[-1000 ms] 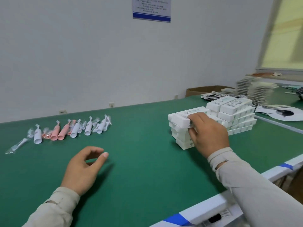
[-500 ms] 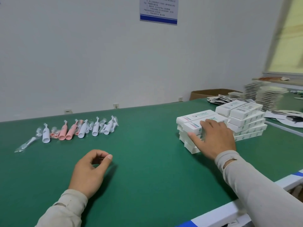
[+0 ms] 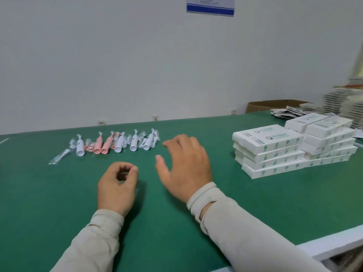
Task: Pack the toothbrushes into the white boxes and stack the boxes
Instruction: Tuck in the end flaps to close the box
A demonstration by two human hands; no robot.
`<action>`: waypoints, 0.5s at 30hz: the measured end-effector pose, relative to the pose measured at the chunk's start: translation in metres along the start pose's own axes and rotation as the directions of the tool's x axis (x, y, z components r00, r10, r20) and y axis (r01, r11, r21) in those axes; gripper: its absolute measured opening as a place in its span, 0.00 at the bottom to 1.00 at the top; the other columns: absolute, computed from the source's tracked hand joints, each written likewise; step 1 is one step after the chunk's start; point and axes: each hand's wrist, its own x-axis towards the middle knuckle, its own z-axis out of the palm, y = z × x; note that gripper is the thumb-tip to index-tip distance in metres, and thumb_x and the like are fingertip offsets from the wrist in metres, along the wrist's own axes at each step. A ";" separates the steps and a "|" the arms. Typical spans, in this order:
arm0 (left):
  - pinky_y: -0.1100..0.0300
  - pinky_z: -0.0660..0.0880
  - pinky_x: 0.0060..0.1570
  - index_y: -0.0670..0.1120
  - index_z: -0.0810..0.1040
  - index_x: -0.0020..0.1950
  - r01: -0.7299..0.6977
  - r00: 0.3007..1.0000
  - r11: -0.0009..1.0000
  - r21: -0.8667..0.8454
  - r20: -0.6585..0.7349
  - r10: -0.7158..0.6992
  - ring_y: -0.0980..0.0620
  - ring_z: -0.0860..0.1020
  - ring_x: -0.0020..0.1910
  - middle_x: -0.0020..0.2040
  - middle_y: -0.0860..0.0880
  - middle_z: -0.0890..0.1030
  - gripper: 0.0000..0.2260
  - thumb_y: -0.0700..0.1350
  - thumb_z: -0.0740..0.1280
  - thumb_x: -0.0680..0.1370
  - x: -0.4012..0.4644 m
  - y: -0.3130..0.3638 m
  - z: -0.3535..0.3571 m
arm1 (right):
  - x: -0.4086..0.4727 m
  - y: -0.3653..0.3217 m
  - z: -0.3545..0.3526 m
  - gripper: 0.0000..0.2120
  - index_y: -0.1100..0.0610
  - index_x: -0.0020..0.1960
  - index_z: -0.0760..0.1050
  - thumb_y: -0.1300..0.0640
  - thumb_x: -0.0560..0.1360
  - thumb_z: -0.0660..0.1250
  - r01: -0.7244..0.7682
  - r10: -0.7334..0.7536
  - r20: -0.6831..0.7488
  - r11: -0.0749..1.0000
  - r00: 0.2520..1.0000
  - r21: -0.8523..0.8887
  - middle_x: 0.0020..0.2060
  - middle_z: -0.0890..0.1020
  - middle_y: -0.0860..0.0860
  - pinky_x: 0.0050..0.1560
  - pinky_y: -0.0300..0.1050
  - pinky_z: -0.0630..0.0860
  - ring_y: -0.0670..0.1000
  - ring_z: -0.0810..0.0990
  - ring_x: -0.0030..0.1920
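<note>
Right hand (image 3: 185, 167), fingers spread and empty, nearer the toothbrushes (image 3: 117, 144) lying beyond its fingertips, long axes pointing away; left hand (image 3: 117, 185) loosely curled, empty.

Printing on the top white box (image 3: 268, 137) too blurred to read; wall notice (image 3: 210, 5) lettering illegible, blue band only

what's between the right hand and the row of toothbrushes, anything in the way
Nothing visible. The right hand hangs open over bare green mat, its fingers pointing toward the toothbrushes, with only table surface in the gap. The left hand sits nearer the person, off that line, and the white boxes are off to the right.
</note>
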 end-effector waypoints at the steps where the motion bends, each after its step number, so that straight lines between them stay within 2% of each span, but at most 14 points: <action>1: 0.63 0.75 0.44 0.51 0.78 0.41 0.012 0.999 1.000 -0.021 -0.052 -0.013 0.62 0.76 0.36 0.39 0.54 0.80 0.08 0.39 0.71 0.76 0.002 0.001 -0.002 | 0.005 -0.014 0.012 0.16 0.55 0.51 0.79 0.46 0.73 0.62 0.011 -0.012 0.025 0.999 1.000 0.043 0.46 0.80 0.53 0.44 0.49 0.75 0.56 0.77 0.45; 2: 0.65 0.75 0.43 0.51 0.77 0.41 0.015 0.994 0.999 -0.043 -0.108 -0.020 0.62 0.75 0.35 0.39 0.55 0.80 0.08 0.38 0.71 0.76 0.003 0.001 -0.005 | 0.009 -0.026 0.024 0.15 0.54 0.51 0.79 0.46 0.73 0.61 -0.011 0.002 0.075 0.993 0.997 0.116 0.47 0.80 0.51 0.44 0.48 0.75 0.55 0.77 0.45; 4: 0.74 0.70 0.40 0.51 0.76 0.42 0.011 0.974 0.996 -0.085 -0.226 -0.030 0.65 0.73 0.34 0.40 0.56 0.79 0.09 0.37 0.69 0.76 0.007 0.002 -0.012 | 0.012 -0.040 0.050 0.09 0.50 0.50 0.78 0.48 0.74 0.62 -0.187 0.099 0.264 0.925 0.959 0.331 0.46 0.80 0.47 0.46 0.46 0.75 0.50 0.78 0.45; 6: 0.77 0.67 0.38 0.49 0.75 0.44 0.022 0.943 0.993 -0.116 -0.327 -0.059 0.68 0.73 0.33 0.40 0.56 0.77 0.09 0.35 0.68 0.76 0.011 -0.001 -0.020 | 0.006 -0.044 0.078 0.01 0.48 0.46 0.77 0.53 0.76 0.68 -0.412 0.188 0.430 0.750 0.883 0.517 0.41 0.81 0.45 0.48 0.43 0.74 0.45 0.77 0.40; 7: 0.77 0.67 0.38 0.49 0.75 0.45 0.031 0.931 0.992 -0.123 -0.357 -0.074 0.69 0.73 0.33 0.40 0.56 0.77 0.09 0.35 0.68 0.76 0.013 -0.003 -0.024 | 0.002 -0.045 0.090 0.04 0.49 0.44 0.78 0.57 0.76 0.69 -0.479 0.213 0.482 0.694 0.850 0.537 0.39 0.81 0.46 0.48 0.43 0.75 0.45 0.77 0.39; 9: 0.77 0.67 0.38 0.51 0.73 0.45 0.050 0.929 0.990 -0.131 -0.357 -0.094 0.68 0.73 0.33 0.41 0.56 0.76 0.10 0.36 0.68 0.77 0.013 -0.008 -0.027 | -0.009 -0.040 0.104 0.07 0.49 0.43 0.79 0.60 0.75 0.71 -0.526 0.197 0.558 0.669 0.806 0.525 0.38 0.82 0.45 0.48 0.39 0.76 0.42 0.78 0.38; 10: 0.76 0.67 0.38 0.52 0.73 0.45 0.058 0.935 0.990 -0.127 -0.341 -0.099 0.66 0.73 0.33 0.42 0.55 0.77 0.10 0.37 0.68 0.77 0.013 -0.011 -0.028 | -0.013 -0.039 0.107 0.07 0.49 0.42 0.79 0.61 0.75 0.71 -0.521 0.154 0.582 0.662 0.798 0.539 0.38 0.82 0.44 0.46 0.34 0.75 0.38 0.77 0.36; 12: 0.73 0.69 0.39 0.54 0.73 0.45 0.074 0.948 0.992 -0.098 -0.301 -0.101 0.64 0.72 0.32 0.44 0.53 0.78 0.10 0.39 0.68 0.77 0.014 -0.016 -0.031 | -0.015 -0.041 0.108 0.09 0.49 0.41 0.79 0.61 0.74 0.73 -0.497 0.065 0.624 0.670 0.779 0.551 0.36 0.83 0.45 0.41 0.27 0.71 0.36 0.76 0.33; 15: 0.63 0.72 0.47 0.56 0.74 0.48 0.056 0.968 0.997 0.054 -0.246 -0.041 0.63 0.74 0.38 0.49 0.54 0.78 0.08 0.42 0.68 0.77 0.025 -0.021 -0.053 | -0.015 -0.042 0.107 0.07 0.50 0.42 0.81 0.61 0.74 0.73 -0.505 0.018 0.662 0.662 0.750 0.554 0.36 0.83 0.48 0.42 0.34 0.74 0.44 0.77 0.35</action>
